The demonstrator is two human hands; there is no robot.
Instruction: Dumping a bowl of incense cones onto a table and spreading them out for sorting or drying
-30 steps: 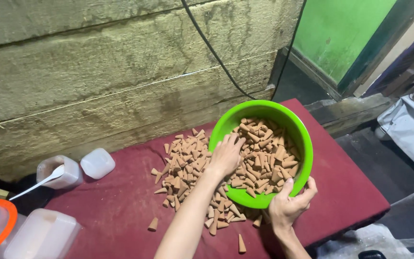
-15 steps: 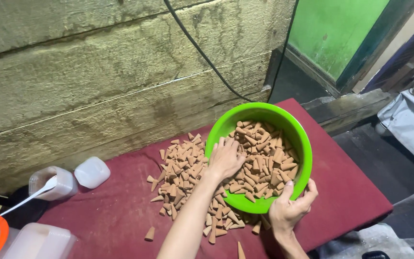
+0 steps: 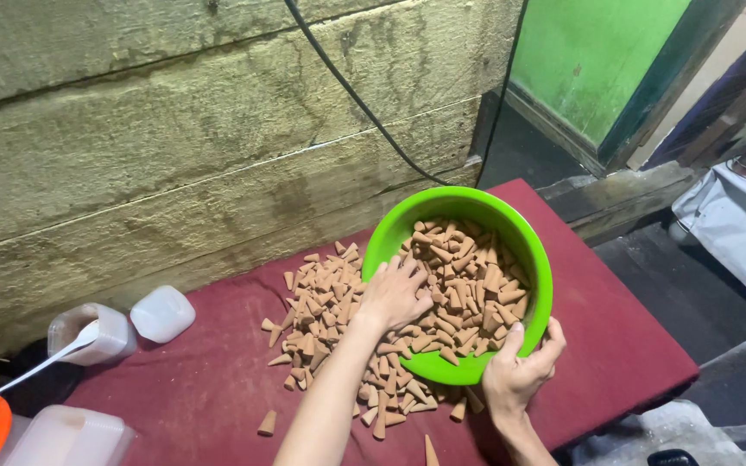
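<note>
The green bowl (image 3: 535, 259) is tipped on the red worktop (image 3: 632, 345), mouth facing left toward the wall; it looks like light, stiff plastic, best taken by the rim. The right hand (image 3: 521, 373) pinches the near rim, thumb inside. The left hand (image 3: 395, 293) lies spread, fingers slightly curled, over the small brown cones (image 3: 468, 285) spilling out. They look dry, light, probably crumbly; their tips point every way.
</note>
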